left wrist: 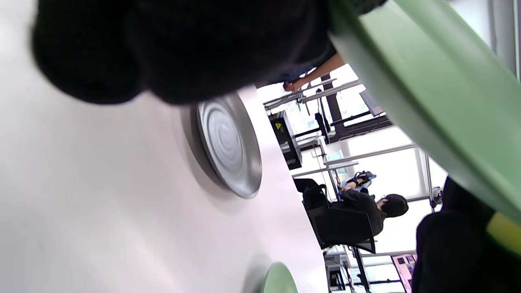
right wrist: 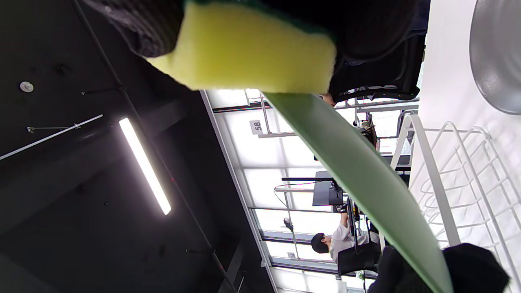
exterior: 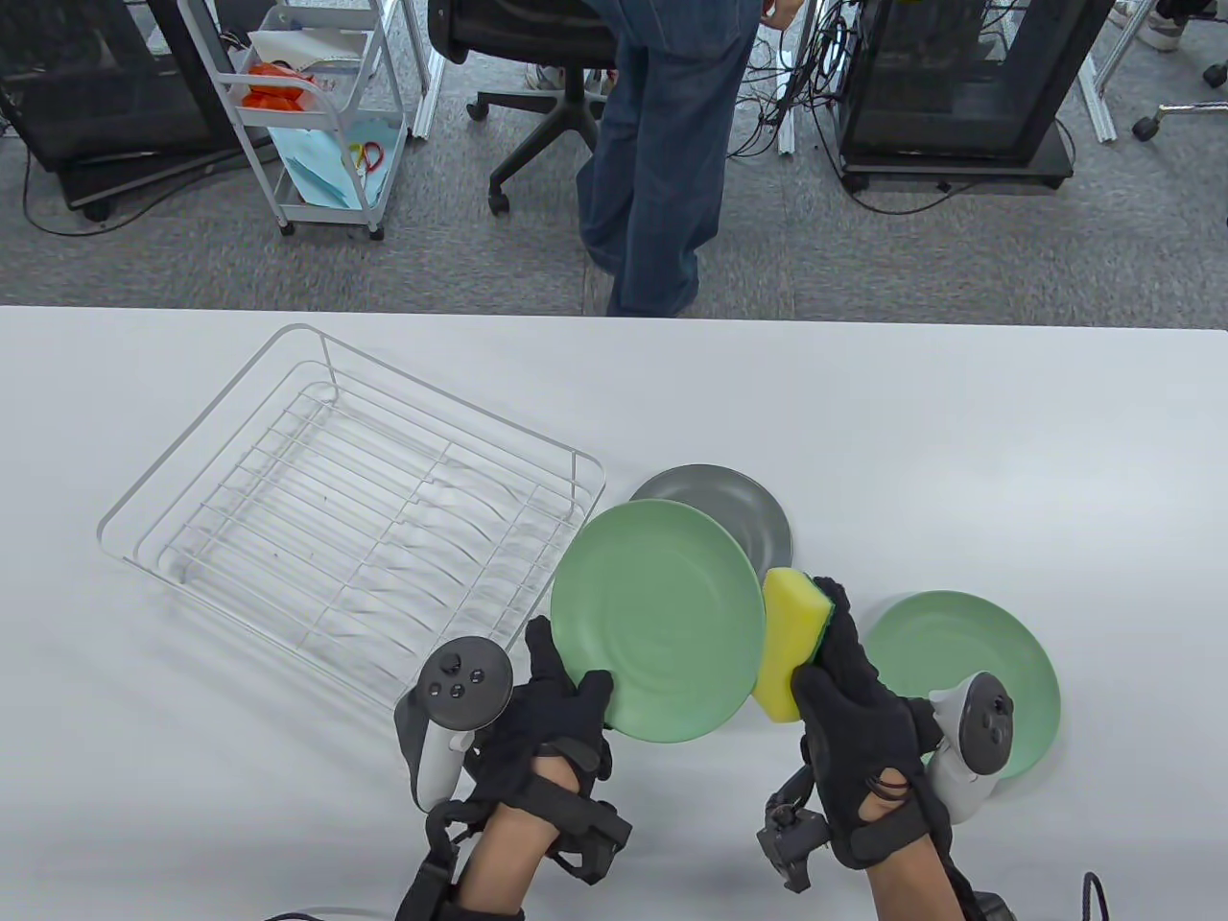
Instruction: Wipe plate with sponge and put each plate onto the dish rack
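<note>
Hands gripping plate (exterior: 657, 624) and sponge (exterior: 791, 643)

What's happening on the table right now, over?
Left hand grips lifted green plate. Right hand holds sponge at its edge. Dish rack empty. Nothing blocking.

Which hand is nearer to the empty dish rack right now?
The left. The left hand grips the lifted green plate just off the dish rack's near corner; the right hand, holding the sponge, is beyond that plate, farther from the rack.
</note>
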The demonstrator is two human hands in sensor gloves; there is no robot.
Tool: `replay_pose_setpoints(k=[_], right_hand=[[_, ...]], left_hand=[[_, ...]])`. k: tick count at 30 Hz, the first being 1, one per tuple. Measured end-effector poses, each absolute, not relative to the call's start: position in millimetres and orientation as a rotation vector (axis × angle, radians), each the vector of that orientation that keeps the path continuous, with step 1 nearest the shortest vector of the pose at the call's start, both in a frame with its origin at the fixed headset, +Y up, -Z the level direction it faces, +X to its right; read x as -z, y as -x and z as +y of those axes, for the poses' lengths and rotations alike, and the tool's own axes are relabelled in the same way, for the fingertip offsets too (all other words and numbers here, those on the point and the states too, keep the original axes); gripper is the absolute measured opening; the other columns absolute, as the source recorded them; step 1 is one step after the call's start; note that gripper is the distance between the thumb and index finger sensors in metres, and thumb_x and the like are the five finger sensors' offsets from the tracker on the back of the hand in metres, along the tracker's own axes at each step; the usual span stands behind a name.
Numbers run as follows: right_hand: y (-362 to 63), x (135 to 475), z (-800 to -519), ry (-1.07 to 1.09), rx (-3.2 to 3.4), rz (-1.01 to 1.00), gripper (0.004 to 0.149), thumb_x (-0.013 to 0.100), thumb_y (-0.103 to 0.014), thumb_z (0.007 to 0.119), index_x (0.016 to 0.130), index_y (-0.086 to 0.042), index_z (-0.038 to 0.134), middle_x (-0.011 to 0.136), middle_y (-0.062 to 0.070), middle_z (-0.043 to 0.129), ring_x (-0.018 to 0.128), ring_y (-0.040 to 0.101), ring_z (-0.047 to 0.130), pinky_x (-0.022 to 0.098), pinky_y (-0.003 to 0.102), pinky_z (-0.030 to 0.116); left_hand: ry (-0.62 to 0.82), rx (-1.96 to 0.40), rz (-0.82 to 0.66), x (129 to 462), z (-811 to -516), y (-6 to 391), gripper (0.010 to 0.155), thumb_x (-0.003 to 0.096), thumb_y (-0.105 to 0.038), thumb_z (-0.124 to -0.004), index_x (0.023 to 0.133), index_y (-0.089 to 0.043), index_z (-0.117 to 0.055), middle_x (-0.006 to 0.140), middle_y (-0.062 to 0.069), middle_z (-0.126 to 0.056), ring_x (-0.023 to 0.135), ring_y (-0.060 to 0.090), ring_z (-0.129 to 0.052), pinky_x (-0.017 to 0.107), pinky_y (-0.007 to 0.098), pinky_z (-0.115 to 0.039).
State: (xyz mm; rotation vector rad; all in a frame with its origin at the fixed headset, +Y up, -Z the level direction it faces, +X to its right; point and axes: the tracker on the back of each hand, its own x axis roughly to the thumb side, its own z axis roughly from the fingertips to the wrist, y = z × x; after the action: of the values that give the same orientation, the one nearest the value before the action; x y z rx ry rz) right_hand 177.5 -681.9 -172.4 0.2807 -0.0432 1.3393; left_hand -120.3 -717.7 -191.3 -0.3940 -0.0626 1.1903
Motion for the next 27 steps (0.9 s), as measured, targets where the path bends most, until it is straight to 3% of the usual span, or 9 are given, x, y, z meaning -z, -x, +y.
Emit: replay_pose_setpoints(k=[10,16,27], right_hand=[[-189,176,-684,-0.266,-1.251,-0.048,0.060,0.043,-0.043,0.074,0.097,-0.046,0.049,0.106,0.007,0.059,0.094,0.033,0.072,0.065,0.048,0.067],[-193,181,-698,-0.192,-1.237,-0.068,0.059,0.043,-0.041,0.075,0.096,-0.044,0.050,0.105,0.009,0.061,0.094,0.034,0.073,0.066,0.049,0.067],[-172,188,-721,-0.198,-1.262,0.130,0.063,0.044,-0.040,0.069,0.098,-0.037,0.039,0.105,0.012,0.060,0.094,0.036,0.073,0.067,0.050,0.066]], left_hand=[[0.572,-1.224,-0.189,190,-728,97,0.080,0.0407,-0.038,-0.063,0.093,-0.007,-0.011,0.062,-0.002,-0.086,0.012,0.006,-0.100,0.031,0.045,-0.091],[0.587,-1.217,-0.233,190,-728,93,0.078,0.0409,-0.038,-0.063,0.096,-0.013,-0.015,0.062,-0.002,-0.088,0.011,0.006,-0.099,0.030,0.045,-0.091],[0.627,-1.270,-0.312,190,-725,89,0.071,0.0410,-0.039,-0.066,0.100,-0.025,-0.028,0.060,-0.001,-0.091,0.009,0.007,-0.102,0.030,0.046,-0.092]])
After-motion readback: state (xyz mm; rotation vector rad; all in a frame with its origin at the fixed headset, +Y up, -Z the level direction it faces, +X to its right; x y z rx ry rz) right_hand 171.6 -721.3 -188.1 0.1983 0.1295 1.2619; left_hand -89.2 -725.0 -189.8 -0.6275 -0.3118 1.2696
